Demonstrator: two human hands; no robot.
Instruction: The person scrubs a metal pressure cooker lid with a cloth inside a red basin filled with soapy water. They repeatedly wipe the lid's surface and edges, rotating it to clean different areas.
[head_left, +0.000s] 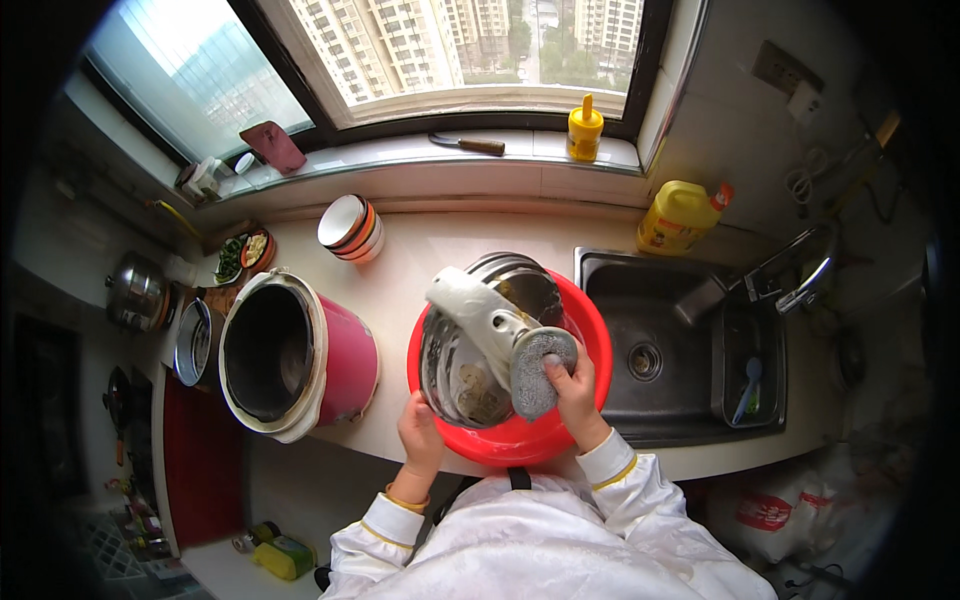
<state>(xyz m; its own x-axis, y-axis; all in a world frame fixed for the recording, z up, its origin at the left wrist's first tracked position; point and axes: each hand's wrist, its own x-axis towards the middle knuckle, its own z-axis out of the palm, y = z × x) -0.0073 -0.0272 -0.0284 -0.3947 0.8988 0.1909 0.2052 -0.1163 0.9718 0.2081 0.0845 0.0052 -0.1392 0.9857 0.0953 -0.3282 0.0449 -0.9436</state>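
Observation:
My left hand (421, 435) grips the lower left rim of a shiny, stained metal cooker lid (442, 367). A white plastic handle band (476, 311) crosses this lid. My right hand (579, 391) holds a grey scouring sponge (541, 375), thumb on its face, over the lower end of the band. The sponge hides whatever lies behind it. The lid is tilted above a red plastic basin (596, 322) on the counter. Behind the band another round, shiny metal piece (521, 281) shows stains; whether it is separate from the lid I cannot tell.
Left stands a pink electric cooker body (349, 360), with a metal pot (196, 345) beyond it. Stacked bowls (352, 229) sit behind. A steel sink (645, 412) with a faucet (806, 289) lies right, near a yellow detergent jug (675, 217). The windowsill holds a wooden-handled knife (480, 146).

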